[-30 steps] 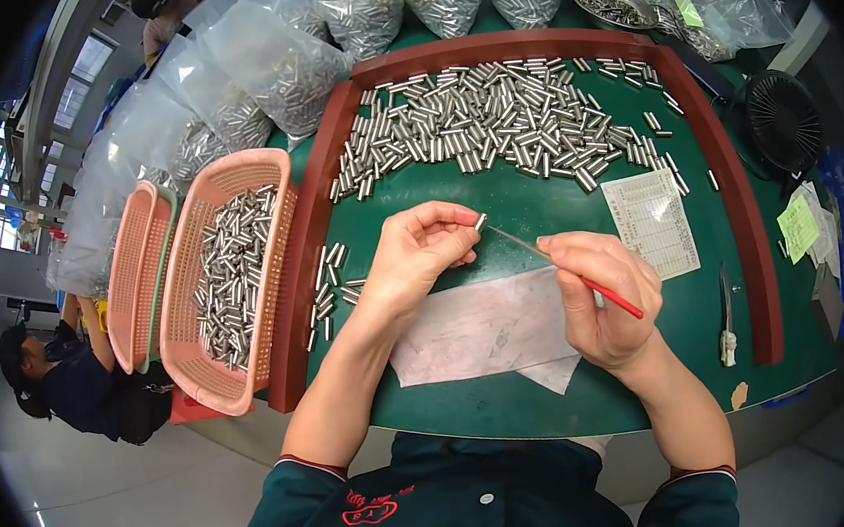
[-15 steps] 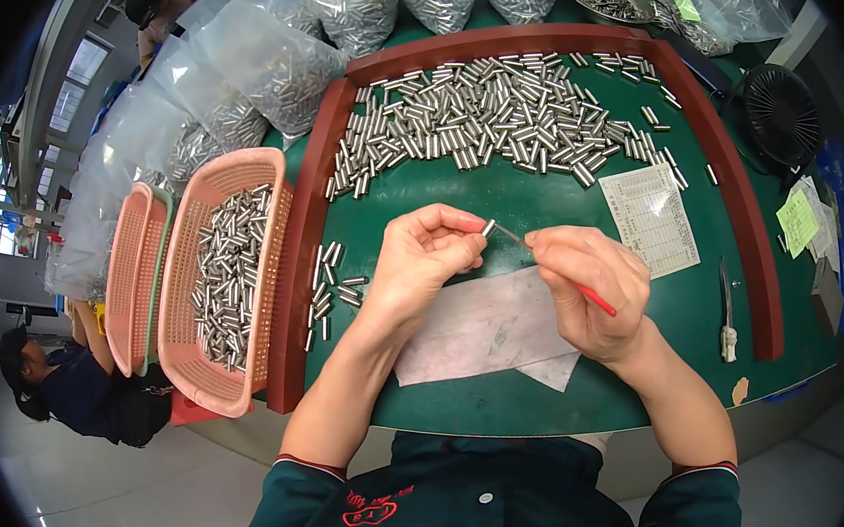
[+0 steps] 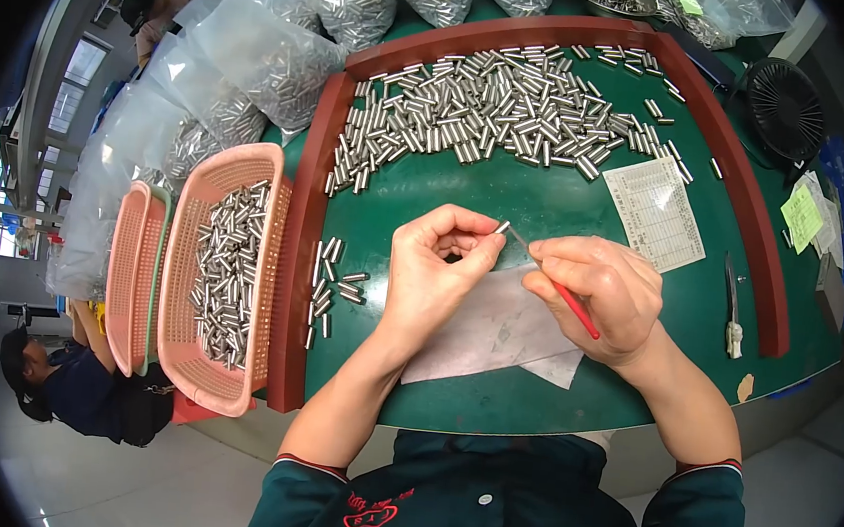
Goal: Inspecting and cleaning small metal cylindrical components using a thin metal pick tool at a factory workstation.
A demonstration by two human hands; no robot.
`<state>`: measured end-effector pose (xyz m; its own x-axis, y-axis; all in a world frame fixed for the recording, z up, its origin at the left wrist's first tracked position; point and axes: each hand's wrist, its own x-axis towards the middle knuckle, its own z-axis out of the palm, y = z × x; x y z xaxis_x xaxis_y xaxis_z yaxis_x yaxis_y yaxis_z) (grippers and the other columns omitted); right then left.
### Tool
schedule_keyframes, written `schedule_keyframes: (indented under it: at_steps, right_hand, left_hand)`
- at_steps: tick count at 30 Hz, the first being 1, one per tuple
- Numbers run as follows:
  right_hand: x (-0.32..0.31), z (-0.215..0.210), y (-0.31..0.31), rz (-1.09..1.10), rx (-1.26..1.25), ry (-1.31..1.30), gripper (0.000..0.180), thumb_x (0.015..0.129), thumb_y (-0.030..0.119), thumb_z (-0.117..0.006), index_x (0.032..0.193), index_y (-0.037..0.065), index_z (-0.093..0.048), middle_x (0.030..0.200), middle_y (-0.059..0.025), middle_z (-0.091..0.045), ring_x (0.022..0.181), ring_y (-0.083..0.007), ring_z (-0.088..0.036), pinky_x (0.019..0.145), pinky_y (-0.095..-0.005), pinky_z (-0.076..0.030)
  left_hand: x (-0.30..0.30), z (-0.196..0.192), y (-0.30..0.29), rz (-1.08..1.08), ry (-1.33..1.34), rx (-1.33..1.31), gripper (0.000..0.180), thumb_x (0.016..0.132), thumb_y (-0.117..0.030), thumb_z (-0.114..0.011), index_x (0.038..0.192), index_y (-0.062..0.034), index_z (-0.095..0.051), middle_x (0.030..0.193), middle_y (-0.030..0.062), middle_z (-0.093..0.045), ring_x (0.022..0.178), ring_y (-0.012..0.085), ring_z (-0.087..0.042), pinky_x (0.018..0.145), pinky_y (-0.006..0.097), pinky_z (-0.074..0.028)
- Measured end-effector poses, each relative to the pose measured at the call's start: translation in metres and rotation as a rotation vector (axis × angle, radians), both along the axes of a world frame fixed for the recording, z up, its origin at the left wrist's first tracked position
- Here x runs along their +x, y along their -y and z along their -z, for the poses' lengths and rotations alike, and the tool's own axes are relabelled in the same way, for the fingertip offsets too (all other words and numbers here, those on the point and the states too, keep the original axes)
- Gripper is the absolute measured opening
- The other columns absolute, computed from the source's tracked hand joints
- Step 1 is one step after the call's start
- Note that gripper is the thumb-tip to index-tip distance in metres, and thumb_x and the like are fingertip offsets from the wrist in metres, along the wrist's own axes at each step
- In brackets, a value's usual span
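My left hand (image 3: pixel 438 270) pinches a small silver metal cylinder (image 3: pixel 500 227) between thumb and fingers above the green mat (image 3: pixel 508 196). My right hand (image 3: pixel 602 294) grips a thin red-handled pick (image 3: pixel 565 294), and its metal tip meets the end of the cylinder. Both hands hover over a white paper sheet (image 3: pixel 491 335). Beyond them lies a broad pile of the same cylinders (image 3: pixel 496 109). A few more cylinders (image 3: pixel 333 286) lie left of my left hand.
A red-brown raised frame (image 3: pixel 300 253) borders the mat. A pink basket (image 3: pixel 225 276) of cylinders stands to the left, with stacked baskets (image 3: pixel 135 279) beside it. Plastic bags of parts (image 3: pixel 259 59) line the back. A printed slip (image 3: pixel 659 212), a black fan (image 3: pixel 785 107), and a person (image 3: pixel 60 382) lower left.
The pick's metal tip has drawn in from well past my left fingers to the cylinder's end. Both hands have stayed over the paper.
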<state>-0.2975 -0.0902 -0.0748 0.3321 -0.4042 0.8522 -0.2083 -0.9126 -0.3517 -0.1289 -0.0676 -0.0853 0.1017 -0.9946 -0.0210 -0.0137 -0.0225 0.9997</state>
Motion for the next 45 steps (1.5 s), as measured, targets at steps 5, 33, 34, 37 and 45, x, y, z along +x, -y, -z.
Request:
schedule_keyframes:
  at_steps: [5, 33, 34, 37, 45]
  right_hand:
    - [0.006, 0.001, 0.001, -0.007, -0.007, 0.010, 0.020, 0.072, -0.002, -0.064, 0.090, -0.001, -0.054, 0.078, -0.0150, -0.063, 0.067, -0.0262, -0.064, 0.054, -0.0283, -0.052]
    - [0.007, 0.002, 0.002, 0.026, 0.074, 0.110, 0.022, 0.068, -0.006, -0.064, 0.086, -0.001, -0.054, 0.074, -0.0122, -0.061, 0.061, -0.0243, -0.061, 0.050, -0.0270, -0.049]
    - [0.007, 0.003, 0.003, 0.013, 0.055, 0.108, 0.023, 0.066, -0.007, -0.065, 0.086, -0.001, -0.055, 0.074, -0.0119, -0.061, 0.061, -0.0242, -0.061, 0.050, -0.0273, -0.049]
    - [0.007, 0.003, 0.002, -0.038, 0.021, 0.065, 0.021, 0.068, -0.008, -0.063, 0.087, -0.002, -0.055, 0.075, -0.0137, -0.062, 0.064, -0.0247, -0.062, 0.052, -0.0278, -0.051]
    - [0.006, 0.004, 0.002, 0.051, 0.207, 0.199, 0.019, 0.066, -0.001, -0.071, 0.077, -0.001, -0.056, 0.069, -0.0113, -0.061, 0.057, -0.0219, -0.061, 0.046, -0.0267, -0.048]
  left_hand:
    - [0.002, 0.001, 0.001, -0.070, 0.071, -0.087, 0.008, 0.075, 0.000, -0.065, 0.081, 0.0035, -0.062, 0.074, 0.0031, -0.062, 0.061, 0.0044, -0.055, 0.057, 0.017, -0.045]
    - [0.007, 0.002, 0.003, -0.051, 0.065, 0.037, 0.007, 0.074, -0.002, -0.065, 0.078, 0.0018, -0.061, 0.068, -0.0004, -0.059, 0.061, 0.0016, -0.052, 0.056, 0.016, -0.042]
    - [0.005, 0.002, 0.003, -0.048, 0.062, 0.022, 0.007, 0.074, -0.002, -0.065, 0.078, 0.0019, -0.061, 0.069, 0.0000, -0.060, 0.061, 0.0018, -0.053, 0.056, 0.016, -0.043]
    - [0.004, 0.001, 0.002, -0.048, 0.048, 0.014, 0.007, 0.073, -0.001, -0.065, 0.078, 0.0020, -0.061, 0.069, 0.0008, -0.061, 0.061, 0.0024, -0.053, 0.057, 0.016, -0.044]
    - [-0.002, 0.003, 0.000, -0.046, 0.170, -0.109, 0.005, 0.072, 0.001, -0.064, 0.076, 0.0036, -0.062, 0.070, 0.0025, -0.061, 0.061, 0.0040, -0.054, 0.057, 0.017, -0.045]
